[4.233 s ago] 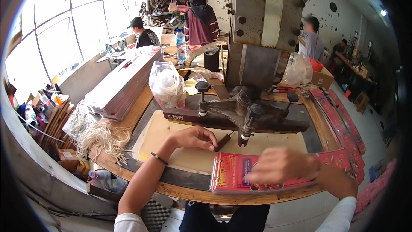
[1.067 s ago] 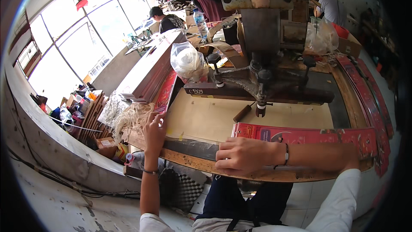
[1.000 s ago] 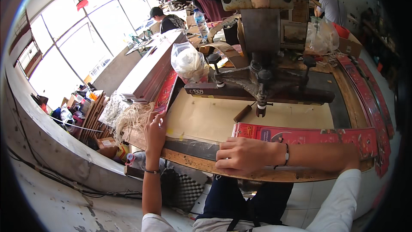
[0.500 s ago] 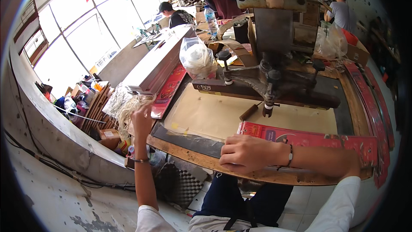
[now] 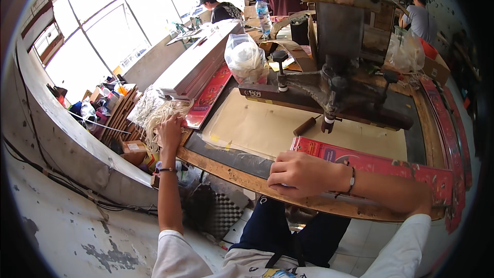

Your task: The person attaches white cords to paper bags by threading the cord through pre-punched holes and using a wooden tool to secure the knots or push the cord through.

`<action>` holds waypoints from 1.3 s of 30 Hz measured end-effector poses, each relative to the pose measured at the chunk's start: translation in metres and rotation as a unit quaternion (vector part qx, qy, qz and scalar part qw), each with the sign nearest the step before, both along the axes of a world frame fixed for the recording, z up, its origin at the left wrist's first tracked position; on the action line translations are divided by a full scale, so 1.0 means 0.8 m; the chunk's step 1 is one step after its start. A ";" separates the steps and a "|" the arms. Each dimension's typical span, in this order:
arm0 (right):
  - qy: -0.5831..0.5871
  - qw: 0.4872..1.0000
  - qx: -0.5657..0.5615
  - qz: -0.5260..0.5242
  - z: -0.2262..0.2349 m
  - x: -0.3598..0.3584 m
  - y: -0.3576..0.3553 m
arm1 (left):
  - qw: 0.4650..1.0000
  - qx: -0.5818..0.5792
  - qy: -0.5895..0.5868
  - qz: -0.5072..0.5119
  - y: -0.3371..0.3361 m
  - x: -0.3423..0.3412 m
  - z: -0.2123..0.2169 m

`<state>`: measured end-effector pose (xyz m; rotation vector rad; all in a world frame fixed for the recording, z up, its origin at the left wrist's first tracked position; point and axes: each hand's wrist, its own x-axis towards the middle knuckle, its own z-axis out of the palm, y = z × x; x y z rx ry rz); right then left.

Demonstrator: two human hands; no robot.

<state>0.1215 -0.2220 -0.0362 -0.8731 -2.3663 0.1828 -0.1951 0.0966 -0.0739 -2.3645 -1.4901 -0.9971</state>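
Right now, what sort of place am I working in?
Probably a small packaging or print-finishing workshop: a heavy grey metal press stands on the worn wooden workbench, flat red printed cartons lie by your right hand, and your left hand reaches a bundle of pale string.

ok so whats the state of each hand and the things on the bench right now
left hand: reaching into the pale string bundle
right hand: resting flat at the end of the red flat box
clear bag: tied shut, upright
water bottle: upright, capped
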 end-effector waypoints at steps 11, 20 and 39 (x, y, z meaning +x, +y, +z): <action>-0.009 1.000 0.011 -0.010 0.000 0.001 -0.004 | 0.998 0.045 0.020 0.044 -0.007 0.007 0.004; -0.014 1.000 0.018 -0.012 -0.003 0.005 -0.005 | 0.997 0.081 -0.017 0.002 -0.007 0.012 0.001; 0.205 0.969 -0.044 -0.130 0.011 0.010 -0.003 | 0.825 -0.016 -0.172 -0.538 -0.267 0.200 0.082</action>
